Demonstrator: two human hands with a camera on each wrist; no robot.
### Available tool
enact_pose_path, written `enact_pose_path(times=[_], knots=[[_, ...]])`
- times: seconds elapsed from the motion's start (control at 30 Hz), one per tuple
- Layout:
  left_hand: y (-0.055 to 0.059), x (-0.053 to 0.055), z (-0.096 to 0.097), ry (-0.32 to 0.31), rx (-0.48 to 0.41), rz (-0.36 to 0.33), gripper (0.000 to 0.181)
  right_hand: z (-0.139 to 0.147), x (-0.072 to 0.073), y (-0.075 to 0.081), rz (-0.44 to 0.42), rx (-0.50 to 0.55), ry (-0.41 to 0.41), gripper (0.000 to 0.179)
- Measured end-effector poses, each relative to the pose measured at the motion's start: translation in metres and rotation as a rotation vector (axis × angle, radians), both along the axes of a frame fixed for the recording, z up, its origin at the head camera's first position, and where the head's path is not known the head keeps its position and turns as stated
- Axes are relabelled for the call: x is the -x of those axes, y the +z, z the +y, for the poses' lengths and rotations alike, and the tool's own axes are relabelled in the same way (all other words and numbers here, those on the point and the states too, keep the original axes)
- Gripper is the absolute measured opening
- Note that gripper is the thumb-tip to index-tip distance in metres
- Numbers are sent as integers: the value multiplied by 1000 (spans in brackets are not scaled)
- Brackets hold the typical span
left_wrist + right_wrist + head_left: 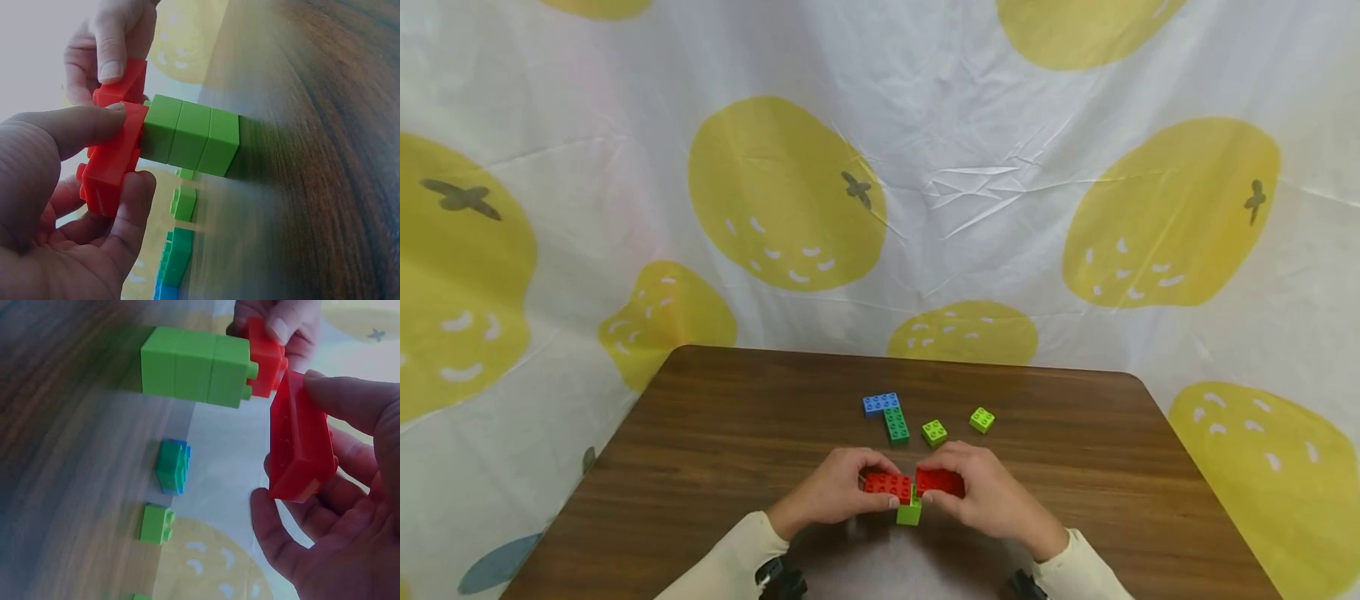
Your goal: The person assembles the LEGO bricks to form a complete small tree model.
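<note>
My left hand [838, 487] grips a red building brick [886, 486] by its sides, with thumb and fingers. That brick sits on one side of the top of a stack of three lime green bricks [190, 134], which stands upright on the table. Bare studs show beside it in the right wrist view. A second red brick [303, 440] is pinched between the thumb and fingers of my right hand [985, 492]. It is tilted, its hollow underside turned toward the stack, and in the right wrist view a small gap parts it from the green studs.
Beyond the hands on the brown wooden table [737, 417] lie a blue brick [880, 404], a green brick [896, 425] touching it, and two separate lime green bricks [934, 432]. A white curtain with yellow fruit print [940, 208] hangs behind the table's far edge.
</note>
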State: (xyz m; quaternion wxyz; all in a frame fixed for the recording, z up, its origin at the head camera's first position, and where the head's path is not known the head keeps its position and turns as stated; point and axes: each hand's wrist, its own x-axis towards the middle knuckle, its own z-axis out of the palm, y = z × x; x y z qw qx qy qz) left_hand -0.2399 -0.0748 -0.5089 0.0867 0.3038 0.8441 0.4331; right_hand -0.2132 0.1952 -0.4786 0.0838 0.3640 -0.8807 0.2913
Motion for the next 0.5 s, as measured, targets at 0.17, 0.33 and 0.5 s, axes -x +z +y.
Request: enact_pose_path(times=[0.17,0.33,0.5], knots=[[1,0,0,-3,10,0,30,-3,-3,-5,-12,0,26,29],[0,1,-1,-8,0,-1,30,-5,-3,-9,-35,5,27,29],[-1,1,-2,-11,-2,10,31,-7,-2,-12,-65,25,46,29]])
